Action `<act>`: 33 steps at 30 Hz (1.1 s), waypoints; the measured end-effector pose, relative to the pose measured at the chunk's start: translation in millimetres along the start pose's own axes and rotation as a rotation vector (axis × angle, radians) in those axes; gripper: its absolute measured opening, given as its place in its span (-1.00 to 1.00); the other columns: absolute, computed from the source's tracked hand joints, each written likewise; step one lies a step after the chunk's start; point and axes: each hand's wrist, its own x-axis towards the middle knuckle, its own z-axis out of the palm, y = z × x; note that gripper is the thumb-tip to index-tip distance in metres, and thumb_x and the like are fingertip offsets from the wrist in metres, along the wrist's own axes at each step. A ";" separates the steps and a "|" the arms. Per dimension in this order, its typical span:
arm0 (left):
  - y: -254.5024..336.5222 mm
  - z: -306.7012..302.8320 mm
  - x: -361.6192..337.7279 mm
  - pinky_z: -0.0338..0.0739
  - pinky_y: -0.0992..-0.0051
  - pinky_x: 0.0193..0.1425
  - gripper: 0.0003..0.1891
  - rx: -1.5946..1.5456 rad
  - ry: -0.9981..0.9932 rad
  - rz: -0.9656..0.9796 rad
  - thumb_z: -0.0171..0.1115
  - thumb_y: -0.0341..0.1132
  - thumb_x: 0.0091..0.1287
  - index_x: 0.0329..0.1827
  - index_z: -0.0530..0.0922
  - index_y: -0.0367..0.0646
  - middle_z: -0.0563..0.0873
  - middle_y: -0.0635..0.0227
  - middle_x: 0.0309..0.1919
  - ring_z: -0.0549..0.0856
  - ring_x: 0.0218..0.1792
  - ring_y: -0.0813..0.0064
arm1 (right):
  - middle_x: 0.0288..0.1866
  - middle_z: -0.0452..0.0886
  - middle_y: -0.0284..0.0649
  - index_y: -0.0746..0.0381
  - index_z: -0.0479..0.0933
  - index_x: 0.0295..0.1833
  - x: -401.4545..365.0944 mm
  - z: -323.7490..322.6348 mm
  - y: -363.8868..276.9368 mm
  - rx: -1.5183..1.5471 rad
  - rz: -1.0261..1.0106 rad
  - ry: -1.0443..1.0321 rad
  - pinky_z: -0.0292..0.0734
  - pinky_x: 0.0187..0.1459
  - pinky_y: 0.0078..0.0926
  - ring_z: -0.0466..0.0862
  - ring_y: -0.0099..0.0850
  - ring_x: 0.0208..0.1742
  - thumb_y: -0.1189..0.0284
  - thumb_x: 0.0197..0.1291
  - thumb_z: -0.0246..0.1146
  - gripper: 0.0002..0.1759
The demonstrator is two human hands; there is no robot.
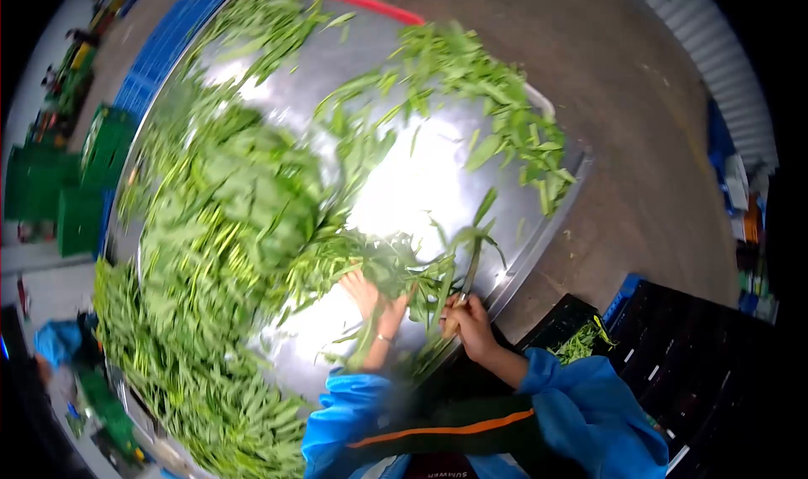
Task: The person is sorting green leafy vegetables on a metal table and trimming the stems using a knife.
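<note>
My left hand (367, 297) reaches into a bunch of leafy greens (387, 264) on the metal table, its thumb and fingers around the stems and partly covered by leaves. A bracelet shows at that wrist. In my right hand (473, 329), near the table's front edge, is a knife (473, 268), gripped by its light brown handle with the blade pointing away from me. Long leaves hang beside and across the blade. To the left, a large heap of the same greens (244, 193) covers much of the metal table (425, 172).
More greens (480, 75) lie along the far right edge. A raised rim (539, 247) borders the table. Black crates (690, 353) stand at my right, one box holding cut greens (579, 343). Green crates (80, 218) and a blue pallet (164, 54) are left. Another person in a blue cap (59, 343) is at lower left.
</note>
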 end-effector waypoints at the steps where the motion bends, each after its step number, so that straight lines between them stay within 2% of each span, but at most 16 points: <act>1: 22.0 7.9 30.8 -0.10 -0.01 0.41 0.29 -0.039 -0.027 -0.006 0.51 0.15 -0.29 0.39 -0.07 -0.44 0.16 -0.23 0.30 0.09 0.33 -0.21 | -0.19 0.49 -0.27 0.22 0.35 0.01 18.6 -4.2 -16.3 0.052 -0.087 0.084 0.51 -0.26 -0.49 0.54 -0.48 -0.21 0.53 0.16 0.11 -0.72; 3: 69.7 23.0 76.6 -0.12 0.01 0.41 0.31 -0.064 -0.080 -0.097 0.53 0.12 -0.31 0.41 -0.10 -0.37 0.17 -0.23 0.30 0.10 0.35 -0.15 | -0.25 0.49 -0.30 0.22 0.36 0.01 51.8 -5.2 -62.3 0.185 -0.195 0.225 0.48 -0.38 -0.58 0.53 -0.54 -0.30 0.50 0.14 0.12 -0.70; 7: 127.5 56.9 173.6 -0.19 0.04 0.43 0.36 -0.080 -0.018 0.009 0.55 0.14 -0.33 0.47 -0.19 -0.17 0.07 -0.24 0.36 0.08 0.38 -0.12 | -0.30 0.48 -0.32 0.23 0.37 -0.03 119.7 -12.9 -121.1 0.346 -0.293 0.387 0.45 -0.46 -0.56 0.50 -0.54 -0.41 0.49 0.11 0.14 -0.72; 10: 164.5 95.8 241.6 -0.09 -0.01 0.37 0.35 -0.048 0.004 0.190 0.53 0.15 -0.33 0.47 -0.17 -0.16 0.13 -0.17 0.35 0.12 0.37 -0.05 | -0.33 0.46 -0.33 0.23 0.36 -0.08 187.0 -36.7 -164.4 0.366 -0.552 0.353 0.43 -0.50 -0.54 0.48 -0.54 -0.43 0.48 0.12 0.14 -0.77; 12: 196.7 131.1 290.1 -0.08 -0.04 0.36 0.35 0.057 0.018 0.260 0.54 0.13 -0.34 0.47 -0.16 -0.18 0.13 -0.10 0.36 0.12 0.38 0.02 | -0.35 0.46 -0.33 0.23 0.35 -0.13 217.0 -43.1 -216.3 0.332 -0.500 0.332 0.41 -0.50 -0.54 0.48 -0.54 -0.40 0.48 0.13 0.13 -0.81; 14: 241.2 105.8 335.2 -0.09 -0.01 0.42 0.19 -0.092 -0.225 0.279 0.46 -0.14 -0.11 0.48 -0.24 -0.10 0.08 -0.05 0.39 0.11 0.39 -0.03 | -0.34 0.45 -0.32 0.22 0.34 -0.16 242.0 -49.7 -267.7 0.260 -0.502 0.171 0.45 -0.47 -0.52 0.51 -0.52 -0.35 0.49 0.14 0.12 -0.84; 18: 281.2 45.9 356.9 0.20 -0.07 0.29 0.13 -0.001 -0.144 0.265 0.48 -0.25 -0.14 0.47 -0.12 0.08 0.07 0.07 0.41 0.15 0.37 -0.01 | -0.22 0.49 -0.28 0.19 0.36 -0.10 217.8 -34.1 -336.6 0.278 -0.577 0.010 0.58 -0.24 -0.46 0.55 -0.47 -0.24 0.48 0.23 0.11 -0.85; 20: 254.9 19.7 338.9 0.33 -0.01 0.19 -0.08 0.040 0.019 0.408 0.45 -0.26 -0.06 0.40 0.11 0.04 0.13 0.01 0.37 0.27 0.30 -0.01 | -0.20 0.50 -0.28 0.19 0.36 0.00 172.7 -15.7 -336.3 0.204 -0.524 0.062 0.58 -0.20 -0.45 0.55 -0.48 -0.22 0.47 0.26 0.10 -0.79; 22: 196.9 5.0 298.1 0.51 0.18 -0.02 -0.49 -0.290 0.084 0.526 0.31 -0.21 0.14 0.17 0.41 0.00 0.42 -0.08 0.17 0.55 0.01 0.02 | -0.17 0.52 -0.28 0.19 0.33 0.17 139.8 -11.9 -303.5 0.157 -0.419 -0.035 0.56 -0.21 -0.47 0.55 -0.51 -0.20 0.51 0.26 0.10 -0.65; 24: 140.9 -25.7 236.8 0.55 0.26 -0.24 -0.78 -0.291 -0.205 0.268 0.17 -0.18 0.27 -0.09 0.58 -0.02 0.66 0.03 -0.25 0.65 -0.32 0.07 | -0.13 0.53 -0.28 0.19 0.34 0.23 137.2 -25.1 -237.9 -0.200 -0.282 -0.061 0.53 -0.21 -0.45 0.56 -0.49 -0.18 0.51 0.23 0.15 -0.57; 25: 114.0 -40.7 202.1 0.56 0.27 -0.33 -0.77 -0.341 -0.244 0.209 0.08 -0.11 0.33 -0.20 0.63 0.00 0.68 0.19 -0.46 0.66 -0.48 0.14 | -0.14 0.54 -0.25 0.20 0.38 0.21 137.3 -35.6 -191.9 -0.483 -0.457 -0.017 0.52 -0.20 -0.41 0.56 -0.44 -0.17 0.54 0.17 0.19 -0.55; 26: 80.7 -45.3 170.5 0.56 0.26 -0.32 -0.78 -0.330 -0.104 0.378 0.10 -0.13 0.32 -0.11 0.62 0.02 0.68 0.18 -0.41 0.67 -0.44 0.13 | -0.14 0.55 -0.23 0.21 0.42 0.18 135.2 -39.6 -159.3 -0.765 -0.644 0.031 0.52 -0.19 -0.38 0.57 -0.39 -0.17 0.57 0.11 0.22 -0.54; 27: 59.9 -68.1 140.7 0.56 0.30 -0.30 -0.79 -0.208 -0.165 0.306 0.17 -0.20 0.28 -0.07 0.62 0.01 0.68 0.16 -0.40 0.67 -0.40 0.16 | -0.11 0.54 -0.20 0.23 0.44 0.16 123.7 -33.7 -150.3 -0.906 -0.696 0.009 0.49 -0.13 -0.32 0.55 -0.34 -0.12 0.58 0.07 0.23 -0.53; 30: -1.8 -149.9 99.8 0.46 0.25 0.07 -0.57 -0.048 0.027 0.457 0.31 -0.44 0.00 0.01 0.54 -0.15 0.62 0.19 -0.06 0.58 0.01 0.14 | -0.01 0.50 -0.12 0.25 0.46 0.14 91.1 -21.1 -140.4 -1.256 -0.777 -0.016 0.36 0.06 -0.17 0.48 -0.18 0.04 0.59 -0.04 0.25 -0.48; 32: -52.2 -193.6 95.3 0.38 0.16 0.15 -0.38 0.252 0.141 0.362 0.33 -0.41 -0.08 0.15 0.41 -0.19 0.53 0.11 0.06 0.51 0.08 0.05 | 0.09 0.44 -0.07 0.22 0.43 0.19 87.3 -22.9 -135.9 -1.385 -0.723 -0.005 0.23 0.18 -0.07 0.38 -0.10 0.17 0.57 -0.08 0.24 -0.41; 33: -77.0 -206.9 86.8 0.18 0.13 0.33 -0.18 0.478 0.088 0.128 0.37 -0.34 -0.11 0.32 0.24 -0.19 0.36 0.05 0.25 0.32 0.28 0.05 | 0.14 0.41 -0.06 0.22 0.41 0.20 80.8 -20.3 -135.3 -1.398 -0.810 0.033 0.17 0.21 -0.04 0.34 -0.08 0.20 0.54 -0.06 0.24 -0.41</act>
